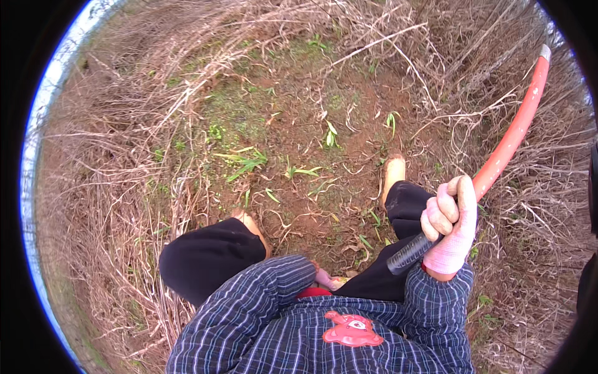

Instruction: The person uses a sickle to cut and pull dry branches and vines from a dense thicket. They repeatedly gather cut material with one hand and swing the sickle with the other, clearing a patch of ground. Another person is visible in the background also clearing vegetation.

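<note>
My right hand (450,218), in a pink glove with soiled tan fingers, is closed around a long curved orange-red tool (512,134). The tool's paint is chipped, its far tip is pale grey, and a dark ribbed grip (411,254) sticks out below the fist. It is raised to the right, above my right knee. My left hand (324,278) is low between my thighs, mostly covered by the striped sleeve. Its fingers do not show clearly. A small yellowish patch (339,282) lies beside it, too hidden to name.
Reddish-brown soil (305,215) with small green plants (246,161) lies between and ahead of my tan boots (393,169). Dry brown grass (112,168) stands thick on both sides. Thin dead stalks (380,42) slant across the far right.
</note>
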Demonstrator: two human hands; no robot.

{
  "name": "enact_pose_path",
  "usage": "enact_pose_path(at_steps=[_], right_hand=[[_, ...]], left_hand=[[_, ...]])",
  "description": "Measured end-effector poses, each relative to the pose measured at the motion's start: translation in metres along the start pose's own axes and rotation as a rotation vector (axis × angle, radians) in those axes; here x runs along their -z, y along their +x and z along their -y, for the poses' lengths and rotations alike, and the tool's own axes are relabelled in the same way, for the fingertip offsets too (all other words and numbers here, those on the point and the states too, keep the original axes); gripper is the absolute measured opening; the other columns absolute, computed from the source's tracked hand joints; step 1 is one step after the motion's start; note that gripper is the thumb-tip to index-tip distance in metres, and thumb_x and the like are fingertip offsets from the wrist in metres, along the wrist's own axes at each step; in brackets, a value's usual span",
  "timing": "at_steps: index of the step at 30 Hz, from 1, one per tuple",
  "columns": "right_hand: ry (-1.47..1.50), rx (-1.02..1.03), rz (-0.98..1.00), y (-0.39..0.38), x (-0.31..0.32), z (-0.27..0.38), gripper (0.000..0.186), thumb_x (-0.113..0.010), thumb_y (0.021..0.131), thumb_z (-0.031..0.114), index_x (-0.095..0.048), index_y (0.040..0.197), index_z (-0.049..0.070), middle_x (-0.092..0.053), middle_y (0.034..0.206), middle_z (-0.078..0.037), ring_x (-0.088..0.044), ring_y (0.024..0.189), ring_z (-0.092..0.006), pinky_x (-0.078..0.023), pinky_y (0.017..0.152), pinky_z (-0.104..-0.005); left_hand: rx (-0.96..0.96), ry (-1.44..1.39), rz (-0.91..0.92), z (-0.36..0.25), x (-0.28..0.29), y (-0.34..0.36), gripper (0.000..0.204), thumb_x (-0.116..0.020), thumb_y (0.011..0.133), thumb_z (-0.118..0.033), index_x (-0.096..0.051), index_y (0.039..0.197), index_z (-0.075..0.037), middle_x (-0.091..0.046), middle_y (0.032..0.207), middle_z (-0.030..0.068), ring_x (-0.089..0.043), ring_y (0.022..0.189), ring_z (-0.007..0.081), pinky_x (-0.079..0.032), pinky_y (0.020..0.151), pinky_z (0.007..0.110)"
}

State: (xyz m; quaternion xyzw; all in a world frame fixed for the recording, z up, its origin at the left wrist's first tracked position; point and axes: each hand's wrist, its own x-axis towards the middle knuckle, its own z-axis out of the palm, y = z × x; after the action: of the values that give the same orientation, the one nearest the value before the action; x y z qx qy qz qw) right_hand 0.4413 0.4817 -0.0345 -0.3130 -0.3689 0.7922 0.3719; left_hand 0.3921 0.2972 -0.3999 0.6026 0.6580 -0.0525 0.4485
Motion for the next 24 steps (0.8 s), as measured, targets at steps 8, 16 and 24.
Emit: enact_pose_path(at_steps=[8,16,24], right_hand=[[-0.043,-0.486,-0.317,0.115,-0.028,-0.046,0.019,-0.050,0.103,0.031,-0.049,0.091,0.016,-0.023,0.055,0.010,-0.019,0.036,-0.0011,-0.013,0.031,-0.0200],[-0.212,-0.693,-0.380,0.246,-0.050,-0.056,0.026,-0.058,0.099,0.031,-0.043,0.084,0.015,-0.027,0.056,0.009,-0.024,0.038,-0.0030,-0.018,0.033,-0.0211],[0.041,-0.848,-0.135,0.367,-0.022,-0.079,0.022,-0.053,0.103,0.032,-0.058,0.088,0.015,-0.024,0.057,0.014,-0.022,0.041,0.0008,-0.017,0.034,-0.0189]], left_hand=[[-0.054,-0.239,0.061,0.022,0.062,-0.007,0.045,-0.064,0.083,-0.041,-0.066,0.112,-0.008,-0.070,0.102,0.0157,-0.067,0.098,0.0319,-0.053,0.089,0.043],[-0.030,-0.400,0.097,0.036,0.123,0.012,0.044,-0.064,0.082,-0.043,-0.067,0.109,-0.009,-0.071,0.101,0.0146,-0.067,0.097,0.0303,-0.053,0.089,0.043],[0.108,-0.431,0.006,0.072,0.183,0.072,0.043,-0.065,0.081,-0.045,-0.067,0.106,-0.010,-0.071,0.100,0.0136,-0.068,0.095,0.0286,-0.053,0.089,0.042]])
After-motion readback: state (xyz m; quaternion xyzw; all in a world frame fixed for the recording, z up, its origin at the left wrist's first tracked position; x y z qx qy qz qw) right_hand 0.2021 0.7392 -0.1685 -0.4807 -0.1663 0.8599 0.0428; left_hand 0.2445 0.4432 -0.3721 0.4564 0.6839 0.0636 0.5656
